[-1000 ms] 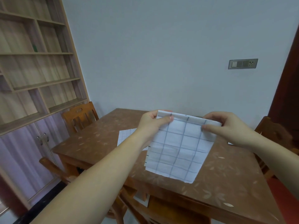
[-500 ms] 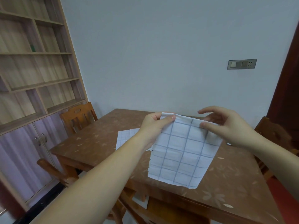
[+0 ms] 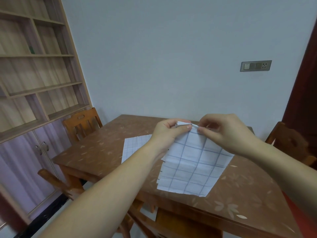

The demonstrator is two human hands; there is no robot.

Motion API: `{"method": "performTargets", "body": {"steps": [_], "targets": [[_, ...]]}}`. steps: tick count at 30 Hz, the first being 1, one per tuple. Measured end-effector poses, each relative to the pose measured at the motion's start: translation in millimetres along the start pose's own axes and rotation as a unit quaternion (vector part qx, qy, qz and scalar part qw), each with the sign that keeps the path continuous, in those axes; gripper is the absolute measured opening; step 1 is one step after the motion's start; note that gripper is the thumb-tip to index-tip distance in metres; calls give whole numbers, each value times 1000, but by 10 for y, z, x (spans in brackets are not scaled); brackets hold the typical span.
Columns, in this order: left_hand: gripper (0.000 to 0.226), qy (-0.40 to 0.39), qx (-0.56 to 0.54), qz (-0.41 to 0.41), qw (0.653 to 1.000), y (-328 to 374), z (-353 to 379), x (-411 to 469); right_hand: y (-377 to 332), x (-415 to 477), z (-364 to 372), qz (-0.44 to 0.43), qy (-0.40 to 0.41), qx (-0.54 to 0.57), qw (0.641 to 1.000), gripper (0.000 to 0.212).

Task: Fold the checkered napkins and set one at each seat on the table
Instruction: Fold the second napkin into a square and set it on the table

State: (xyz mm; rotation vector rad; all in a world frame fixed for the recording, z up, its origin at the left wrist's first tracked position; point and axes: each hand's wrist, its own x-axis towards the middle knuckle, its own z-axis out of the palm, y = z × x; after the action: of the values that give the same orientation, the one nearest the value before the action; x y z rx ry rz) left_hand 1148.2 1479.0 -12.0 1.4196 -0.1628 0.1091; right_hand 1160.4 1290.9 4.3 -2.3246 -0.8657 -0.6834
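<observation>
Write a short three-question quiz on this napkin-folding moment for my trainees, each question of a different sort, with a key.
1. True or false: the right hand lies flat on the table.
2. Where do the left hand and the right hand pinch the held napkin? A) its top edge B) its bottom edge C) its two lower corners
3. How many checkered napkins are in view?
Key: 1. False: it pinches the held napkin. 2. A. 3. Two: the held napkin and the second napkin, which lies on the table.
</observation>
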Motion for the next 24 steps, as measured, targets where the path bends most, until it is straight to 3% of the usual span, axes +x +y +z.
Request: {"method": "performTargets", "body": {"steps": [6, 14, 24], "targets": [[6, -2, -7, -13, 1000, 6, -2, -5, -20, 45, -10, 80, -44, 75, 993, 13], [24, 0, 27, 14, 1000, 38, 0, -5, 8, 38, -78, 120, -107, 99, 982, 27], [21, 2, 3, 5, 1000, 3, 27, 59, 15, 33, -126, 121, -115, 115, 979, 27]]}}
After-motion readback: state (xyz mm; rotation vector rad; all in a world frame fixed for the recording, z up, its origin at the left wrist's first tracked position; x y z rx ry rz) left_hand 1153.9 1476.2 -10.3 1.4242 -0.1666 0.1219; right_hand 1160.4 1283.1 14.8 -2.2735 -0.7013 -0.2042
